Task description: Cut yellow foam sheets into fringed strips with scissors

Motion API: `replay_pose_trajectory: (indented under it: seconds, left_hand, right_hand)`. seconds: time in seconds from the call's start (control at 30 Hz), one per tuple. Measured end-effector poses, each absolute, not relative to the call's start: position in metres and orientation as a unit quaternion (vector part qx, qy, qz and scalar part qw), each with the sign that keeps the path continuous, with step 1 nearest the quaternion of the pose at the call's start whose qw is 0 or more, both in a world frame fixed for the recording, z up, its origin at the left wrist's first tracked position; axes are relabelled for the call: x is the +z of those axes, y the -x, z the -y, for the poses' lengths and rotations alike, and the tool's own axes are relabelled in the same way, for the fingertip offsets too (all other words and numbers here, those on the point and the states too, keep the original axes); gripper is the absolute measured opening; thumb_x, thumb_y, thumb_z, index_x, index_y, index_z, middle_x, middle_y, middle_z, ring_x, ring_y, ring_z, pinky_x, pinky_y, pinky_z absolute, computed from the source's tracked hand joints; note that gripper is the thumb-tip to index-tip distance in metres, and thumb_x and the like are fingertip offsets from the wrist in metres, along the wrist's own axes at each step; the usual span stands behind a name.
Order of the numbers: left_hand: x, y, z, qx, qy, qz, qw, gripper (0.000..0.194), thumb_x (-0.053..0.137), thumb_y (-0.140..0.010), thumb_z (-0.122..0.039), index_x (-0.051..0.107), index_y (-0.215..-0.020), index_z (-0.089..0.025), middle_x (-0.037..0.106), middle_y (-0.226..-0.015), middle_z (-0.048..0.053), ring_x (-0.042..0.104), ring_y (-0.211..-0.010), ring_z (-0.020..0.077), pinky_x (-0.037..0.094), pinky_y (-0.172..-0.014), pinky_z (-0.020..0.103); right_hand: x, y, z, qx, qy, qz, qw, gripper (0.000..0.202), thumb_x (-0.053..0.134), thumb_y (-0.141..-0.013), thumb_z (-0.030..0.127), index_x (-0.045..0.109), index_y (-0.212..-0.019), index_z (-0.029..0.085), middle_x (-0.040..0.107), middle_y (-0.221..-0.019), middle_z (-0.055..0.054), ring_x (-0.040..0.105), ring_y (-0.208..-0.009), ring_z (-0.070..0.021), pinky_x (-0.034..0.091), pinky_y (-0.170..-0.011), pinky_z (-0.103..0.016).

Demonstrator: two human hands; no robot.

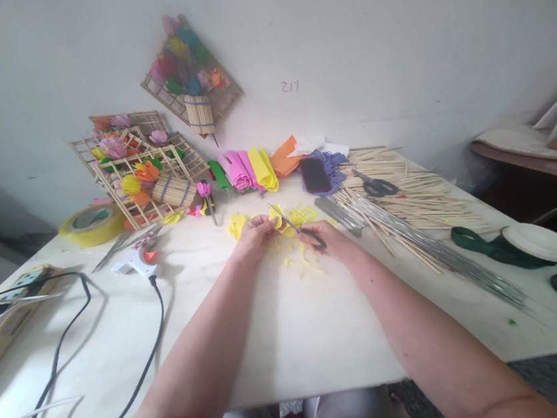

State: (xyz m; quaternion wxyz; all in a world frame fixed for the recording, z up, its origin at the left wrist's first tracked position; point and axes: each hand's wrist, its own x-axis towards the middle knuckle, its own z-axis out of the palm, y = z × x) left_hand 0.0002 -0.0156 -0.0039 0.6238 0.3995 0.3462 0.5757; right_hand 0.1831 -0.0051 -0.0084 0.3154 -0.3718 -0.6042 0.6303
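Note:
My left hand (258, 233) is closed, pinching a small piece of yellow crepe paper (276, 217) above the middle of the table. A pair of scissors (310, 233) with dark handles is in my right hand (329, 238), its fingers wrapped round the loops. The scissor blades point up and to the left, against the yellow paper. Yellow cut pieces (237, 226) lie beside my left hand, and thin yellow scraps (304, 257) are scattered on the table below both hands.
Wooden lattices with paper flowers (139, 178) stand back left, near yellow tape (92, 225) and a corded glue gun (138, 260). Rolled crepe paper (241, 171), a phone (315, 175), bamboo sticks (409, 207), spare scissors (376, 184) and metal wires (427, 239) lie behind and right. A power strip (11, 296) sits left.

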Motion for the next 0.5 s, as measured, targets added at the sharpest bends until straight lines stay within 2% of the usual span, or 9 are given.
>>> replay_pose_trajectory:
  seconds: [0.2, 0.5]
  left_hand:
    - [-0.0022, -0.0001, 0.0158, 0.58, -0.39, -0.341, 0.628, 0.022, 0.073, -0.058, -0.027, 0.057, -0.064, -0.012, 0.065, -0.066, 0.005, 0.063, -0.069, 0.0156, 0.045, -0.061, 0.023]
    - [-0.0049, 0.0025, 0.0139, 0.58, -0.39, -0.344, 0.627, 0.022, 0.072, -0.06, -0.029, 0.059, -0.067, -0.013, 0.067, -0.069, 0.006, 0.064, -0.068, 0.0165, 0.047, -0.065, 0.027]
  right_hand:
    - [-0.0066, -0.1831, 0.0059, 0.608, 0.374, 0.621, 0.323, 0.026, 0.061, -0.064, 0.039, 0.059, -0.072, 0.014, 0.042, -0.04, 0.007, 0.031, -0.03, -0.0043, 0.021, -0.029, -0.019]
    - [-0.0062, -0.1836, 0.0062, 0.593, 0.376, 0.633, 0.324, 0.028, 0.064, -0.064, 0.04, 0.059, -0.071, 0.013, 0.041, -0.04, 0.008, 0.03, -0.031, -0.0035, 0.02, -0.03, -0.019]
